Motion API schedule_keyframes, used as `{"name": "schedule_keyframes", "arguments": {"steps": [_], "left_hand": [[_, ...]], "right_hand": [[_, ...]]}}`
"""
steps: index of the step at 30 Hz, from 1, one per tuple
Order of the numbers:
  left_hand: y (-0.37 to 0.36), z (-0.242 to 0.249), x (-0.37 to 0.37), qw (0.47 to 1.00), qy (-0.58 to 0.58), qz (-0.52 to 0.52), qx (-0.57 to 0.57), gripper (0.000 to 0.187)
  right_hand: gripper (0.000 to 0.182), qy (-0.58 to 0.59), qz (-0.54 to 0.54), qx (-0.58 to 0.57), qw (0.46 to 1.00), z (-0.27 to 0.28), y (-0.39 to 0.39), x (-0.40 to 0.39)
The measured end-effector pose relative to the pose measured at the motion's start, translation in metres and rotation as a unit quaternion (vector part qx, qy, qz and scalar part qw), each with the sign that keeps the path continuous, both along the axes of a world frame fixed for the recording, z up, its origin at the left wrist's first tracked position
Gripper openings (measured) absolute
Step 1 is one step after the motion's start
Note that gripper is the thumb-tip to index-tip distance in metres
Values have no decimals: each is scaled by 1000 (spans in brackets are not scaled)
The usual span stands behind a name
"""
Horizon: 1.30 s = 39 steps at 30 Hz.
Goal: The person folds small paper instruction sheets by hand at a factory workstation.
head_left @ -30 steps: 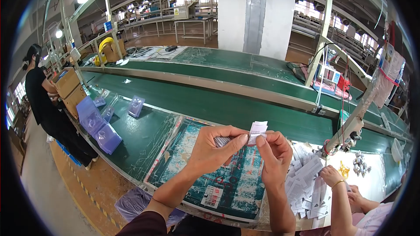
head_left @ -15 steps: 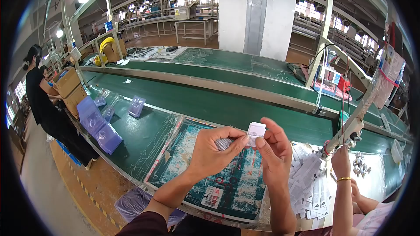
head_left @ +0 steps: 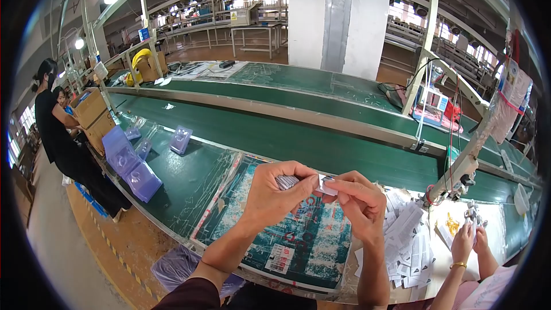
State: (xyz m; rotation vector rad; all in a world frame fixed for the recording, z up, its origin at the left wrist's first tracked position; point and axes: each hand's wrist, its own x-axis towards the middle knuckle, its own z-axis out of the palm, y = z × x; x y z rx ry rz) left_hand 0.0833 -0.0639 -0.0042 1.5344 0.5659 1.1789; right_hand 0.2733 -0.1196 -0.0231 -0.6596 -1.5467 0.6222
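A small white folded paper leaflet (head_left: 326,187) is pinched between the thumbs and fingers of both hands, over the worktable. My left hand (head_left: 275,195) is closed, and a bunch of folded printed leaflets (head_left: 286,182) pokes out from its curled fingers. From the other side, my right hand (head_left: 363,200) grips the leaflet's right end with thumb and forefinger. Beneath my hands lies a worn blue-green printed sheet (head_left: 252,224) taped to the table, with a barcode label (head_left: 280,259) on it. Loose flat leaflets (head_left: 408,241) lie heaped to the right.
Clear plastic blister packs (head_left: 131,163) lie on the left, near a cardboard box (head_left: 93,116) and a standing person (head_left: 54,138). A green conveyor belt (head_left: 258,125) runs behind the table. At right, a co-worker's hands (head_left: 468,244) hold small parts beside a yellow bundle (head_left: 453,225).
The leaflet between my hands has gone from standing upright to folded down smaller. My right fingers have lowered and curled over it. The co-worker's hands have moved together around small parts.
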Motion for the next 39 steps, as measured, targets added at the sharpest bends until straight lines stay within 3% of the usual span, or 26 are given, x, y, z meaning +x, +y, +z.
{"name": "schedule_keyframes", "arguments": {"steps": [9, 12, 14, 18, 20, 21, 23, 24, 26, 31, 39], "left_hand": [[0, 5, 6, 999, 48, 22, -1, 20], [-1, 1, 6, 996, 58, 38, 54, 18], [-4, 0, 7, 987, 67, 59, 134, 15], [2, -7, 11, 964, 58, 69, 248, 14], [-6, 4, 8, 994, 41, 0, 98, 18], [-4, 5, 7, 994, 42, 0, 101, 18], [5, 6, -1, 992, -84, -68, -61, 28], [10, 2, -3, 993, -82, -61, -55, 28], [18, -8, 0, 965, -213, -121, -93, 37], [-15, -29, -13, 928, -312, -168, -120, 43], [-54, -60, -26, 922, -327, -184, -98, 56]], "right_hand": [[20, -51, -146, 26, 988, 0, 0, -5], [14, -14, -111, 21, 994, 2, -1, -4], [11, 132, -94, -115, 980, 6, -7, -12], [15, 52, -72, -119, 989, -7, -5, -2], [17, 51, -114, -99, 987, -10, -9, -5], [17, 52, -113, -96, 988, -9, -11, -6], [16, 182, -59, -130, 973, -5, -15, -15], [16, 184, -51, -127, 973, -3, -16, -19], [17, 214, -10, -173, 961, -1, -22, -25], [18, 250, 8, -228, 941, -2, -41, -57], [20, 302, 30, -271, 913, -22, -67, -92]]}}
